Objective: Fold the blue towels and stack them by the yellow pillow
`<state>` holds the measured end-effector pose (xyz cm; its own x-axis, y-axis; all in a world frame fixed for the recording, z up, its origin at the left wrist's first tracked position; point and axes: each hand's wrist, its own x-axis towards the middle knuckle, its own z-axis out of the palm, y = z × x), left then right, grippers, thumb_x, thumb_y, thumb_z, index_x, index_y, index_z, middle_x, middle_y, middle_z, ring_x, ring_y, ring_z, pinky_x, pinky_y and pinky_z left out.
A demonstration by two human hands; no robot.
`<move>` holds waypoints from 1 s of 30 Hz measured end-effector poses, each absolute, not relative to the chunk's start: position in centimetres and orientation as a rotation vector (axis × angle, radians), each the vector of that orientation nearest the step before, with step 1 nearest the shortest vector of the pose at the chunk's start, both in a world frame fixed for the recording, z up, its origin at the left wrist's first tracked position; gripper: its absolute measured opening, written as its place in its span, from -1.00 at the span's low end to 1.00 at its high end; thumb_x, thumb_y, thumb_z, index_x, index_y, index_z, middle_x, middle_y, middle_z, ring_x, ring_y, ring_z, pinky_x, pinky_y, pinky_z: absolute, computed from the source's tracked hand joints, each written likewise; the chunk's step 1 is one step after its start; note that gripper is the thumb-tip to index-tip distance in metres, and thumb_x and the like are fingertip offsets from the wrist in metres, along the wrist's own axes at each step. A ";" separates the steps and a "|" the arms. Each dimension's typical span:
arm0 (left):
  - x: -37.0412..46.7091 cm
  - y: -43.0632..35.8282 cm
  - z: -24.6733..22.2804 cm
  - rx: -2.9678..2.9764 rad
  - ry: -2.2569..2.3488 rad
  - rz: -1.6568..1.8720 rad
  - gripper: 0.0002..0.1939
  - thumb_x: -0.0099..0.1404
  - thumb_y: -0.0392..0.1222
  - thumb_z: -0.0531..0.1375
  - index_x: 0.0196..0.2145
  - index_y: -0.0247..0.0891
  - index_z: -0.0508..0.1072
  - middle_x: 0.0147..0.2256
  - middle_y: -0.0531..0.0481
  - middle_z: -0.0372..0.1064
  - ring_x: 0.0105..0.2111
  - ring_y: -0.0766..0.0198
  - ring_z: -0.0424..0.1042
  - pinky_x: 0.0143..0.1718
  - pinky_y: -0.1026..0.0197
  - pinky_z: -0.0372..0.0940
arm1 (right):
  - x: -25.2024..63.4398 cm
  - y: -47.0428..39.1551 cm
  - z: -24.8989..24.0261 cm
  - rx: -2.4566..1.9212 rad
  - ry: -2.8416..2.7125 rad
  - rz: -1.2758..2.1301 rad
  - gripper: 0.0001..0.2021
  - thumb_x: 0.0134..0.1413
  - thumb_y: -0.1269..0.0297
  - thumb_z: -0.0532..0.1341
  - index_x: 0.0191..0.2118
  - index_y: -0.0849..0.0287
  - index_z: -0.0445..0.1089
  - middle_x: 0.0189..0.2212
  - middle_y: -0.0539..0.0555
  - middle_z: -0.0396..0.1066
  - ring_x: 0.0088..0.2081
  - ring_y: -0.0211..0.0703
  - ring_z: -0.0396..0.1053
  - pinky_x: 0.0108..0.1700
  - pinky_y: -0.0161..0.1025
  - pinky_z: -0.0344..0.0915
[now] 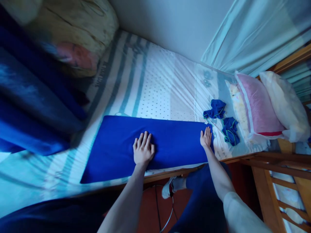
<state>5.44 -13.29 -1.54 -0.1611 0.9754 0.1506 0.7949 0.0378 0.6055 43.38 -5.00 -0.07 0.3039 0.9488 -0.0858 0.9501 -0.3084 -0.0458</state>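
Observation:
A long folded blue cloth (177,142) lies flat along the near edge of the bed. My left hand (143,149) rests palm down on its middle, fingers spread, with small creases around it. Near the cloth's right end my right hand (206,137) lies flat with the fingers stretched out. Neither hand grips anything. Just beyond that end, two crumpled blue pieces with green edging, one farther back (215,109) and one nearer (230,131), lie on the patterned sheet (157,84).
A pink pillow (259,103) and a pale pillow (286,105) stand at the right by a wooden bed frame (262,191). Blue fabric (31,97) hangs at the left, before a large pale bag (80,29). A cable (169,216) trails on the red floor.

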 end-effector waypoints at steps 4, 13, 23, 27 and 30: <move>5.4 -13.0 -1.6 1.818 2.004 0.809 -0.38 0.35 -0.19 0.02 0.34 -0.26 0.27 0.40 -0.14 0.05 0.41 -0.01 0.02 0.44 -0.16 -0.17 | 43.2 -9.2 0.7 2.688 1.692 -0.141 -0.28 0.41 0.05 -0.26 0.42 0.55 0.02 0.43 0.44 -0.05 0.47 0.10 -0.13 0.43 0.13 -0.14; 5.8 -18.1 -0.6 2.153 1.779 0.595 -0.39 0.44 -0.18 -0.05 0.41 -0.31 0.13 0.44 -0.19 -0.10 0.46 0.02 -0.18 0.45 -0.16 -0.20 | 32.4 -18.3 1.6 2.989 1.977 -0.379 -0.40 0.38 0.00 -0.07 0.30 0.31 0.29 0.34 0.39 0.19 0.40 0.15 0.05 0.36 0.25 -0.01; 6.2 -25.1 -0.6 2.585 1.237 0.377 -0.39 0.37 -0.39 -0.06 0.35 -0.27 0.24 0.39 -0.10 0.07 0.44 0.18 -0.06 0.44 -0.06 -0.07 | 19.0 -27.3 1.5 3.081 1.017 -2.358 -0.48 0.05 -0.22 0.25 -0.17 0.18 0.54 -0.25 0.20 0.61 -0.33 -0.04 0.54 -0.39 -0.24 0.44; 6.3 -25.2 -0.3 2.561 1.200 0.331 -0.39 0.35 -0.44 -0.08 0.32 -0.27 0.29 0.36 -0.10 0.15 0.41 0.19 0.04 0.41 -0.08 0.02 | 20.3 -26.5 1.7 3.034 0.816 -2.474 -0.54 -0.03 -0.18 0.31 -0.29 0.18 0.56 -0.34 0.16 0.61 -0.41 -0.07 0.52 -0.43 -0.25 0.42; 6.3 -24.5 0.6 2.459 1.220 0.270 -0.42 0.38 -0.36 -0.05 0.31 -0.25 0.30 0.34 -0.10 0.21 0.37 0.17 0.13 0.39 -0.08 0.07 | 20.4 -26.1 1.8 3.083 0.773 -2.472 -0.56 -0.07 -0.15 0.32 -0.33 0.20 0.57 -0.35 0.18 0.62 -0.36 -0.03 0.53 -0.40 -0.24 0.42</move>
<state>6.34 -24.47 0.64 0.6046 0.7966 0.0029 0.7232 -0.5504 0.4171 20.40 -26.10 1.76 0.3244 0.7154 -0.6189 -0.2351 -0.5727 -0.7853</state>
